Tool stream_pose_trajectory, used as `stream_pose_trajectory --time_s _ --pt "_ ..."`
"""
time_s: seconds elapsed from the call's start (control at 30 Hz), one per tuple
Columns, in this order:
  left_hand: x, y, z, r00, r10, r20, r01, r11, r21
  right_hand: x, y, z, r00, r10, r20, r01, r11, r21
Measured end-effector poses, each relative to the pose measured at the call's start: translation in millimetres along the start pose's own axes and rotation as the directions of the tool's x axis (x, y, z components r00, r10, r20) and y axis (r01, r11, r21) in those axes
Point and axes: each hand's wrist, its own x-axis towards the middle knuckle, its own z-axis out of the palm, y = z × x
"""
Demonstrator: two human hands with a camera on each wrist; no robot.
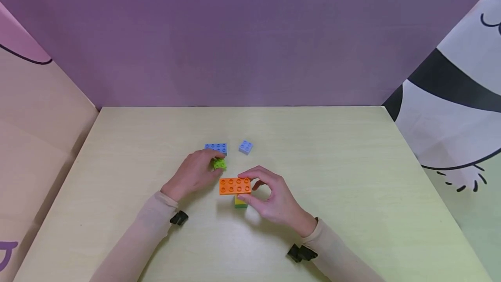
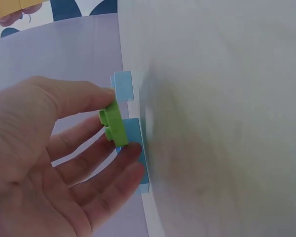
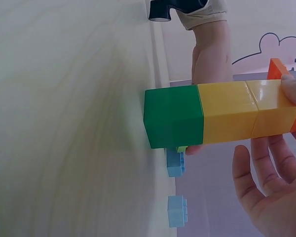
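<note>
My left hand (image 1: pixel 192 174) pinches a small lime-green toy brick (image 2: pixel 117 123) between thumb and fingers. Just beyond it, partly covered by the fingers, lies a long blue brick (image 1: pixel 216 146). My right hand (image 1: pixel 275 197) grips the end of an orange brick (image 1: pixel 231 186) with thumb and fingertips. That orange brick tops a stack of two yellow bricks (image 3: pixel 228 109) over a green brick (image 3: pixel 173 117), jutting out sideways past them. From above it hides most of the stack. Whether the green base touches the table, I cannot tell.
A small square blue brick (image 1: pixel 245 147) lies on the pale wooden table (image 1: pixel 332 156), right of the long blue one. A purple panel (image 1: pixel 242 42) stands along the far edge, with printed panels at both sides. Black wrist devices (image 1: pixel 302 253) sit at both sleeves.
</note>
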Motion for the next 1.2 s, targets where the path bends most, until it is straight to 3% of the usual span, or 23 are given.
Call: stream_pose_trajectory --time_s 0.33,0.57,1.2 --pt "-8.4 -7.6 -3.4 0.999 0.016 -0.033 -0.019 0.996 -0.087 0.4 2 1 1.000 -0.006 0.001 0.006 1.000 -0.004" --pt "-18.6 -11.6 -8.9 1.000 0.000 -0.031 -0.004 0.995 -0.104 0.1 3 2 1.000 -0.010 -0.001 0.010 1.000 0.001" --pt "-35.0 -23.8 -14.2 0.999 0.027 -0.047 -0.035 0.984 -0.172 -0.9 2 2 1.000 0.007 -0.004 -0.007 1.000 -0.008"
